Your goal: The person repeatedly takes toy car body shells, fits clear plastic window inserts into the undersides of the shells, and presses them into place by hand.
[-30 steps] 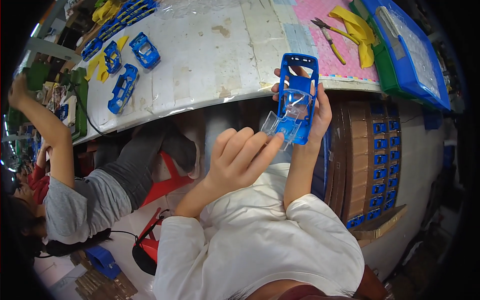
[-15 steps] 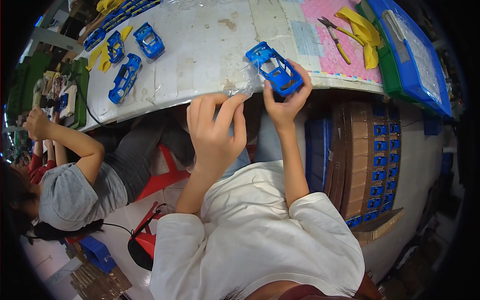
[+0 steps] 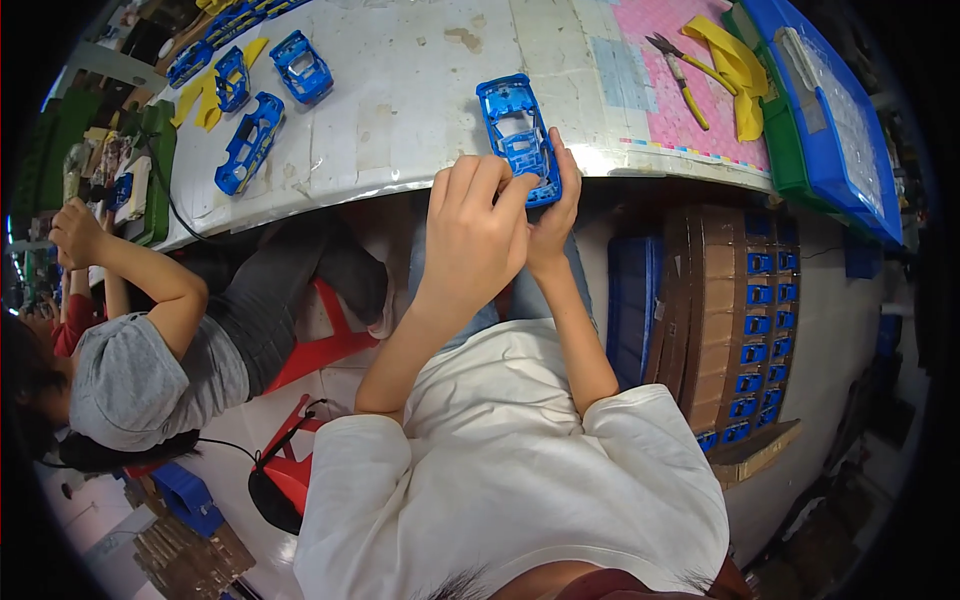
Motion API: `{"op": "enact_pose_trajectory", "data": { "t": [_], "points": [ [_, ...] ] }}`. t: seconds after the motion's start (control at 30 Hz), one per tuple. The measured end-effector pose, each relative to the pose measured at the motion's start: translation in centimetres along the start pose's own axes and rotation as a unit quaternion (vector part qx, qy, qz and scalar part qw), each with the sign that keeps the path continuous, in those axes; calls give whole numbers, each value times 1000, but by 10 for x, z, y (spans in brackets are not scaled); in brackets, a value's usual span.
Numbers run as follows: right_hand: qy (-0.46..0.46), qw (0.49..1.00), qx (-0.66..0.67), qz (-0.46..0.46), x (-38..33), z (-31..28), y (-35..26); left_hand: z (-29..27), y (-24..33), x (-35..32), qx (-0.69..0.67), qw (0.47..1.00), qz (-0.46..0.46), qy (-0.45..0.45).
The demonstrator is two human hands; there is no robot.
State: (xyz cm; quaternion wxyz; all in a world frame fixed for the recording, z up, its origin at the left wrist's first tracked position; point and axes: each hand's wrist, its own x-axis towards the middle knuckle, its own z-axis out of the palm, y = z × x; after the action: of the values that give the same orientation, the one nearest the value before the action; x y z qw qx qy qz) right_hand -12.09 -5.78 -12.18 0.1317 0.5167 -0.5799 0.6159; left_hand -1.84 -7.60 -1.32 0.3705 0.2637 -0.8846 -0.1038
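A blue toy car body [image 3: 507, 98] is in my right hand [image 3: 563, 198], held over the table's front edge. Its hollow inside seems to face up, with openings through the middle. The right fingers wrap its right side and near end. My left hand [image 3: 477, 225] is closed, fingertips bent down onto the near part of the car body. What those fingertips pinch, if anything, is hidden. No separate clear plastic piece can be made out between the hands. Further left on the table lie several more blue car bodies [image 3: 250, 145].
Pliers [image 3: 688, 85] and a yellow cloth [image 3: 735, 80] lie on the pink sheet at the right, beside a blue crate [image 3: 835, 120]. Below the table edge stands a carton [image 3: 720, 330] with blue car parts in rows. A co-worker [image 3: 130, 370] in grey sits at the left.
My left hand has moved right, from holding a clear plastic piece beside the car body to touching the car body. The right hand has turned the car body and brought it slightly left.
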Motion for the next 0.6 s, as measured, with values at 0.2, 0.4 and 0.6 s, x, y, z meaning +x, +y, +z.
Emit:
{"op": "enact_pose_trajectory", "data": {
  "t": [0.2,0.4,0.6],
  "points": [
    [8,999,-31,-16,-2,0,-1,-4,-2,0,11,998,30,-50],
    [7,999,-35,-8,-5,3,-4,-3,0,-7,17,999,24,-34],
    [5,999,-37,0,-6,3,-3,-3,-1,-7,12,1000,19,-15]
  ]
}}
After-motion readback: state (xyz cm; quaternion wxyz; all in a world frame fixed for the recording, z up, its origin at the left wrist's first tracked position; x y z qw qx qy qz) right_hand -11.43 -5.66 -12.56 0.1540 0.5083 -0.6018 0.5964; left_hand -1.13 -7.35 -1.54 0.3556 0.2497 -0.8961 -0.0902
